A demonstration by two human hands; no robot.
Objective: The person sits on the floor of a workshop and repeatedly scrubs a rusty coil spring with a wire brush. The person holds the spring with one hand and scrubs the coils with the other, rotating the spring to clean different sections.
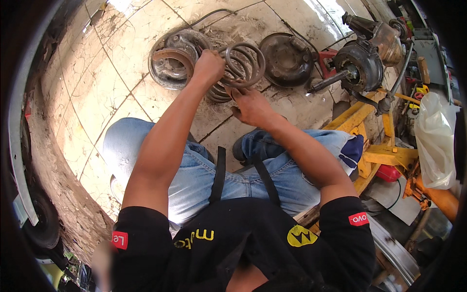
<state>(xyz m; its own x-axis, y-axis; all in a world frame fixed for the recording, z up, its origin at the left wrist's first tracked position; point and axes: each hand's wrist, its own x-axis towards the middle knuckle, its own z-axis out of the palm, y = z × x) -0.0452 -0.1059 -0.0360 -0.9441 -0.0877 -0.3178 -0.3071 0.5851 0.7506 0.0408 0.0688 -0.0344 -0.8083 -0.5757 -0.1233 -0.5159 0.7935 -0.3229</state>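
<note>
observation, head view. the 2 bare hands are at a rusty dark-brown steel coil spring [235, 68], which stands tilted over the pale, dirt-stained tiled floor [114, 58], in front of the seated person's knees.

left hand [210, 67]: at the left side of the spring, fingers curled in around the coil; fingertips hidden.

right hand [254, 108]: at the near, lower edge of the top coil, fingers reaching up to the wire, thumb set apart from them. cannot tell whether these fingers pinch the wire or only touch it.

surroundings: just left of the spring, a round grey metal plate [163, 77] with a rust-brown curved shoe [175, 55] on it. to the right, a dark round metal plate [287, 59] lies on the tiles. farther right, a dark greasy metal hub assembly [360, 65] is near a yellow-painted metal stand [389, 155].
</note>
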